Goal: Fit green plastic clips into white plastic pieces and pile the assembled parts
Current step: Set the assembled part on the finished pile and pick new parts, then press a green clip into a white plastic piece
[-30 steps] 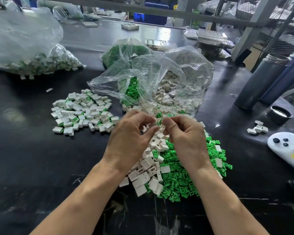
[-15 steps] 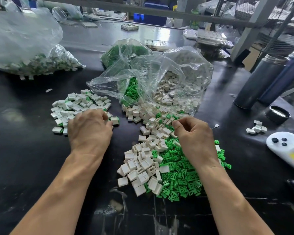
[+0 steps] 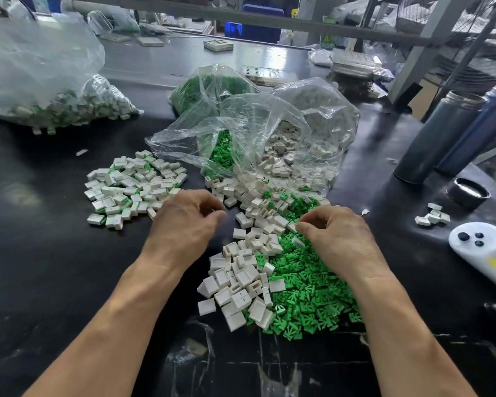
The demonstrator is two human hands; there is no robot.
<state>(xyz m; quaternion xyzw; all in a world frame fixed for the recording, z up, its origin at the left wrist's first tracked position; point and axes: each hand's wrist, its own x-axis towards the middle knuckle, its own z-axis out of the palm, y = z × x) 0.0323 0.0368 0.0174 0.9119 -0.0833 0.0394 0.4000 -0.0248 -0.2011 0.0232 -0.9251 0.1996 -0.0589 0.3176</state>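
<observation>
Head camera, looking down on a black worktable [image 3: 40,267]: the left hand [image 3: 184,222] hovers between two heaps, fingers loosely curled and holding nothing that can be seen. The right hand [image 3: 338,239] rests on the loose parts with its fingertips [image 3: 299,226] drawn together at a white plastic piece [image 3: 292,227]; whether it actually pinches that piece cannot be told. Under and around the right hand lies a spread of green plastic clips [image 3: 307,296], and touching it on the left is a heap of empty white pieces [image 3: 238,279], which runs up toward the mouth of an open clear plastic bag [image 3: 258,130] that holds more white pieces and green clips. To the left of the left hand, apart from the loose stock, sits the pile of assembled parts [image 3: 129,187], white pieces with green showing at their edges. Farther back on the left is a large clear bag of assembled parts [image 3: 69,107]. Behind the open bag stands another bag of green clips [image 3: 209,84]. On the right side of the table are two dark metal flasks [image 3: 438,133], a black lid [image 3: 468,191], a small cluster of white pieces [image 3: 433,217], and a white handheld controller [image 3: 481,245] with dark buttons.
</observation>
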